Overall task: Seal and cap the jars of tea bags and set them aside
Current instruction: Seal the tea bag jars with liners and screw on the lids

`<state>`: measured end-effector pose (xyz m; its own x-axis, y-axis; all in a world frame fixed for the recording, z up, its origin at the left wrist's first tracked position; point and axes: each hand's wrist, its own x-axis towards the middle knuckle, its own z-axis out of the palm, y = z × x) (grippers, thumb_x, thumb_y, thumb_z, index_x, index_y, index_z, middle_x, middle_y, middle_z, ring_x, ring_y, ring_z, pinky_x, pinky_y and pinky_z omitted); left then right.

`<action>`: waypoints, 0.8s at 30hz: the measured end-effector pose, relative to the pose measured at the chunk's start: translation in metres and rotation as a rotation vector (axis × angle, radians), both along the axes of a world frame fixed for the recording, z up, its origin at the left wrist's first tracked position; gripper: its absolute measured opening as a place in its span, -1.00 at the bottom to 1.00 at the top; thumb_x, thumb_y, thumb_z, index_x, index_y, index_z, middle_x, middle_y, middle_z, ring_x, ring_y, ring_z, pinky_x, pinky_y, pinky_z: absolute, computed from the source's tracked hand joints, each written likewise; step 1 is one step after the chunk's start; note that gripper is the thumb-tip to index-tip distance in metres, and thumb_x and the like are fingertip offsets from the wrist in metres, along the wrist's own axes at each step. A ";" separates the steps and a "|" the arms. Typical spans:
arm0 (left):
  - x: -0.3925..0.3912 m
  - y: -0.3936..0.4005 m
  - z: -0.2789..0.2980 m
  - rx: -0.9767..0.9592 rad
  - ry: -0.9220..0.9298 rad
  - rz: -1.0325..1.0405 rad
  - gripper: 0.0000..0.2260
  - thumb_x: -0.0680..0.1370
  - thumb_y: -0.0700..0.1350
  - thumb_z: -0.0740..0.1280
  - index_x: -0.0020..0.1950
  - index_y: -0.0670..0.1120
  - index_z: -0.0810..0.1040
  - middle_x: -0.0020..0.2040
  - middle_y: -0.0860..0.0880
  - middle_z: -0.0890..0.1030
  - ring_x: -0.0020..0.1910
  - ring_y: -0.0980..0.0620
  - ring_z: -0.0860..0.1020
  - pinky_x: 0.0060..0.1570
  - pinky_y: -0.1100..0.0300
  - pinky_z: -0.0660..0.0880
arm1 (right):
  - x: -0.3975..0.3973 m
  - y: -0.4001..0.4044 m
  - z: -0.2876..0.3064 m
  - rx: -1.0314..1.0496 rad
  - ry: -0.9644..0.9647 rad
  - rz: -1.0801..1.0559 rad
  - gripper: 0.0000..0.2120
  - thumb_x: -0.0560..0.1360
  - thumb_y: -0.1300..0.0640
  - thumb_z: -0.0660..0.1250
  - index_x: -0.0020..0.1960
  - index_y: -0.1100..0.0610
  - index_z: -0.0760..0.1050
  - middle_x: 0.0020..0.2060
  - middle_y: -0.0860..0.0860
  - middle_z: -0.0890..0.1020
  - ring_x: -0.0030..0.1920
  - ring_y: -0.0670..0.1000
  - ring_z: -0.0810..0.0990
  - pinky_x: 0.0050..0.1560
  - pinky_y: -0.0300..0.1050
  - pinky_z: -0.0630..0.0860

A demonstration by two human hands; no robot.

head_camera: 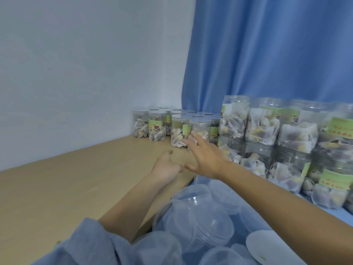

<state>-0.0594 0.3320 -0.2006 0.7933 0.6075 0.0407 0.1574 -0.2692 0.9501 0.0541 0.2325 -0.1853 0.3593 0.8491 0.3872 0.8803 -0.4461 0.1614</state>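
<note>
Several capped clear jars of tea bags stand grouped in the far corner of the wooden table. My right hand stretches out with fingers spread, its fingertips at the nearest capped jar; whether they touch it is unclear. My left hand hovers just left of it, loosely curled and holding nothing. Clear plastic caps lie heaped at the bottom right.
Stacked uncapped jars of tea bags fill the right side in front of a blue curtain. A white wall bounds the table at the left and back. My blue sleeve shows at the bottom.
</note>
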 end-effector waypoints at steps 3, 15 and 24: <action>0.001 -0.036 0.016 0.013 -0.040 -0.039 -0.44 0.46 -0.37 0.30 0.43 -0.09 0.29 0.37 -0.18 0.34 0.24 -0.14 0.46 0.21 -0.05 0.47 | -0.014 -0.034 0.015 -0.050 -0.081 0.052 -0.41 0.51 -0.09 0.27 0.46 0.03 0.16 0.42 0.13 0.19 0.24 0.15 0.44 0.04 -0.02 0.43; 0.036 -0.238 0.063 -0.030 -0.210 -0.268 -0.76 0.51 -0.28 0.26 0.17 -0.17 0.42 0.07 -0.21 0.58 0.01 -0.14 0.60 0.06 -0.04 0.57 | -0.024 -0.257 0.064 -0.060 -0.274 -0.100 -0.57 0.54 -0.01 0.20 0.37 0.12 0.34 0.24 0.12 0.45 0.07 0.20 0.53 -0.06 0.01 0.40; 0.078 -0.330 0.070 0.236 -0.177 -0.481 -0.52 0.57 -0.03 0.25 0.47 -0.01 0.21 0.16 -0.09 0.59 0.01 -0.09 0.63 0.11 0.02 0.53 | 0.008 -0.358 0.068 0.257 0.006 -0.340 -0.56 0.51 0.02 0.26 0.37 0.00 0.29 0.28 0.04 0.43 0.15 0.12 0.52 -0.03 -0.05 0.47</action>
<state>0.0189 0.0016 -0.1306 0.9473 0.1372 0.2893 -0.1921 -0.4795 0.8563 0.0617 -0.1257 -0.1172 0.6050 0.5583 0.5677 0.6769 -0.7361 0.0025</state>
